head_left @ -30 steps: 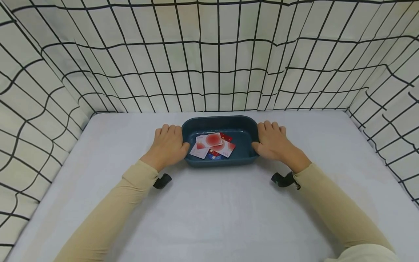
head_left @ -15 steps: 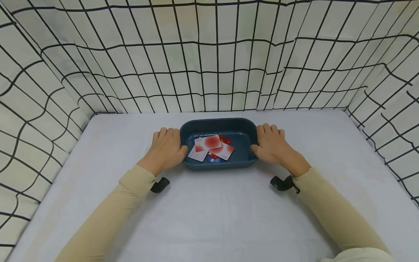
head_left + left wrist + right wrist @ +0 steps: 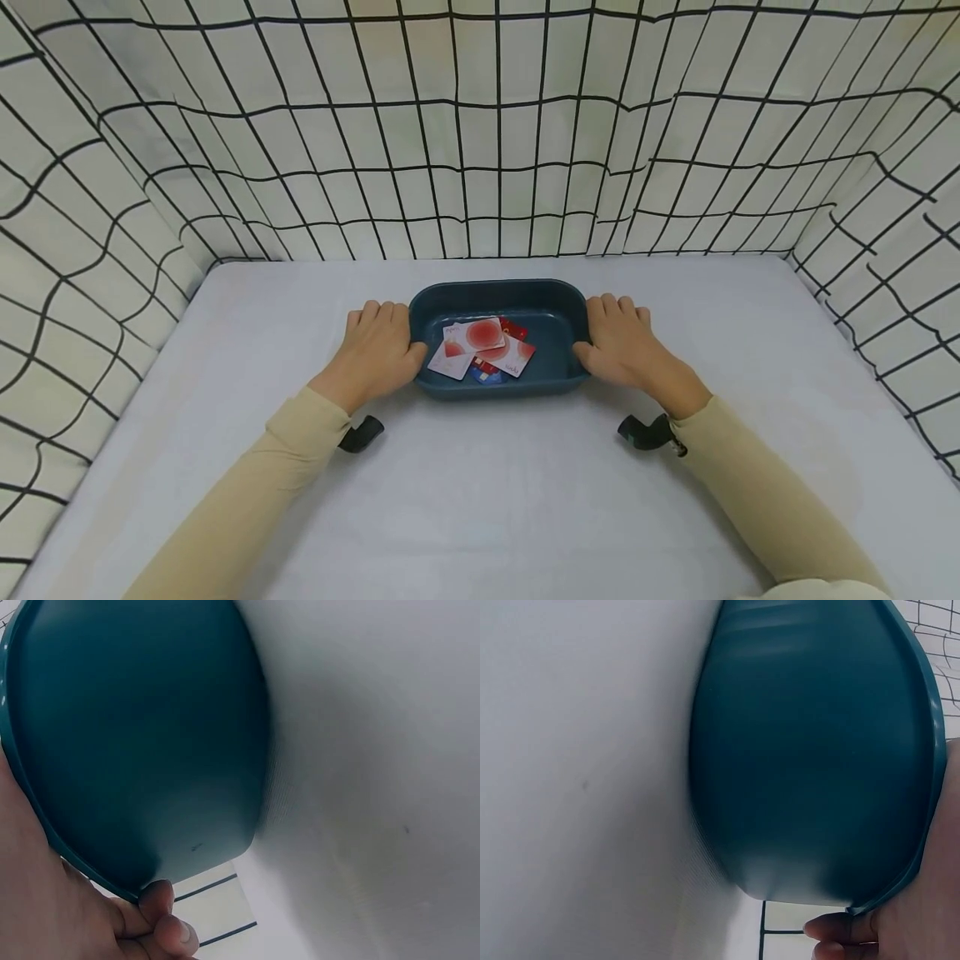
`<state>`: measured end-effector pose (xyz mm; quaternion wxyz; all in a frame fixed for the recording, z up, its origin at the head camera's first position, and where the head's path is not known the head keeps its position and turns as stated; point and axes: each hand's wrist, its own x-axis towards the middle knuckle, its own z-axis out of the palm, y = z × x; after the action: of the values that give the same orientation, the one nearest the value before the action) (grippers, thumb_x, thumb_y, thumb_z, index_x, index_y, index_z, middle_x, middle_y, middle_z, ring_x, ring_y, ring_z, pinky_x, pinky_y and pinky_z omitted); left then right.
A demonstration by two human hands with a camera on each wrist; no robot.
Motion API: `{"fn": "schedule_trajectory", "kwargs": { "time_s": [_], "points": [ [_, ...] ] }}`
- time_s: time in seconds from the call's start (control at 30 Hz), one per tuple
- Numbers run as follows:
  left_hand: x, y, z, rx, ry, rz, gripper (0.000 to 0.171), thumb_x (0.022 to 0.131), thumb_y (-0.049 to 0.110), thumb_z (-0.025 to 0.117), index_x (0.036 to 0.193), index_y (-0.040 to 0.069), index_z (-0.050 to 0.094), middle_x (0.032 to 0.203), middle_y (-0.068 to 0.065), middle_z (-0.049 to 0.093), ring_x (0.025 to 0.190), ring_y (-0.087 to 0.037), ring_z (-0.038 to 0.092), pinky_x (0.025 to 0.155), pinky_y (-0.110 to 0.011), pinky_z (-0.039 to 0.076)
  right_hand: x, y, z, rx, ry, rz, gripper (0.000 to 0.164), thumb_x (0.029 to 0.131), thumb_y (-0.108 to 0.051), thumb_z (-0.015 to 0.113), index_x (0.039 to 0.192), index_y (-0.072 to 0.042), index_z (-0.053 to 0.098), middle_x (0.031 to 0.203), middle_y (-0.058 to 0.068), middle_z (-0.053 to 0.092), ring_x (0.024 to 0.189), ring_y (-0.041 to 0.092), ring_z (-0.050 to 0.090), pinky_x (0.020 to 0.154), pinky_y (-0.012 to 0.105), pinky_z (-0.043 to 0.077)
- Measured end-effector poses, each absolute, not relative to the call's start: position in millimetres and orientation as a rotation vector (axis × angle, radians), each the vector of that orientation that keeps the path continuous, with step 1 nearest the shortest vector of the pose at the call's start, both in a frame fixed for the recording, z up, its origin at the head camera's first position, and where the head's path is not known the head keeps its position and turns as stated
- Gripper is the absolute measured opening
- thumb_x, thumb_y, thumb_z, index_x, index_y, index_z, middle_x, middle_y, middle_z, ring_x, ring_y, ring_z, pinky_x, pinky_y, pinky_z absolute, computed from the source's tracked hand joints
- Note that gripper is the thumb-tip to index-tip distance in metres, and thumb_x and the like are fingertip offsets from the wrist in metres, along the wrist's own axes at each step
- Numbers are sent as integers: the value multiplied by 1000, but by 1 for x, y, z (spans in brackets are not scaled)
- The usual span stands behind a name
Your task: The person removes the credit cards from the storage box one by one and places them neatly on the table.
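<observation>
Between the two hands stands a dark teal plastic basin (image 3: pixel 558 367) with rounded corners. My left hand (image 3: pixel 375 350) grips its left end, the thumb over the rim and the fingers curled beneath it. At the other end my right hand (image 3: pixel 626 342) grips the rim in the same way. Several cards lie loosely overlapped inside, among them a white card with a red circle (image 3: pixel 474 336) on top and a partly covered blue card (image 3: pixel 487 377). Both wrist views show the basin's outer wall (image 3: pixel 150 735) close to the white cloth, with fingertips (image 3: pixel 829 928) tucked under the rim.
A white cloth (image 3: pixel 510 500) covers the table. Black grid netting (image 3: pixel 480 133) over pale walls rises at the back and both sides. A black wrist camera mount (image 3: pixel 362 434) hangs below the left wrist, another mount (image 3: pixel 645 432) below the right.
The basin, cards inside, has come a short way toward the person, with both hands gripping its ends throughout. The cards keep their arrangement.
</observation>
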<state>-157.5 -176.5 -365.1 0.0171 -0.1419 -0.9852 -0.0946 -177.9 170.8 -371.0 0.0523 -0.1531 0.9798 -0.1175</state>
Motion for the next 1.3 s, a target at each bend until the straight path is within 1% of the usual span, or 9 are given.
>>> {"fn": "schedule_trajectory", "kwargs": {
  "time_s": [0.23, 0.4, 0.67, 0.93, 1.07, 1.3],
  "points": [
    [-153, -179, -367, -449, -3071, -292, 27, 94, 26, 46, 98, -1, 48, 90, -13, 49, 94, -32, 39, 84, -46, 28, -174, 170, -373, -484, 2975, -362, 39, 90, -32, 48, 113, 0, 46, 103, 14, 46, 97, 34, 38, 86, 50, 28],
    [-152, -180, -367, -460, -3063, -291, 27, 94, 26, 46, 98, -1, 49, 90, -13, 49, 94, -32, 39, 85, -47, 29, -172, 171, -372, -501, 2974, -374, 36, 90, -32, 49, 110, -1, 46, 101, 13, 45, 95, 33, 37, 84, 47, 26],
    [-147, -182, -367, -448, -3074, -309, 27, 95, 27, 47, 98, 0, 48, 89, -12, 47, 93, -31, 38, 84, -45, 27, -169, 170, -372, -505, 2971, -376, 36, 89, -31, 48, 110, -2, 46, 100, 13, 45, 95, 32, 37, 83, 47, 26],
    [-143, -182, -367, -453, -3070, -307, 31, 95, 28, 47, 102, -2, 50, 91, -13, 49, 96, -32, 40, 87, -48, 30, -163, 171, -371, -532, 2979, -383, 33, 89, -30, 48, 107, -2, 45, 98, 12, 44, 92, 31, 36, 80, 44, 24],
    [-141, -183, -367, -453, -3067, -317, 33, 95, 28, 48, 105, -3, 51, 93, -14, 50, 97, -33, 40, 89, -49, 31, -161, 171, -371, -538, 2980, -379, 34, 89, -30, 48, 108, -2, 45, 98, 12, 44, 92, 31, 36, 80, 43, 23],
    [-134, -186, -369, -462, -3060, -335, 29, 94, 27, 48, 101, -1, 50, 90, -12, 49, 93, -31, 39, 85, -46, 29, -154, 167, -372, -529, 2977, -395, 38, 88, -30, 49, 111, 1, 47, 100, 14, 47, 92, 32, 39, 80, 45, 27]
  ]
}}
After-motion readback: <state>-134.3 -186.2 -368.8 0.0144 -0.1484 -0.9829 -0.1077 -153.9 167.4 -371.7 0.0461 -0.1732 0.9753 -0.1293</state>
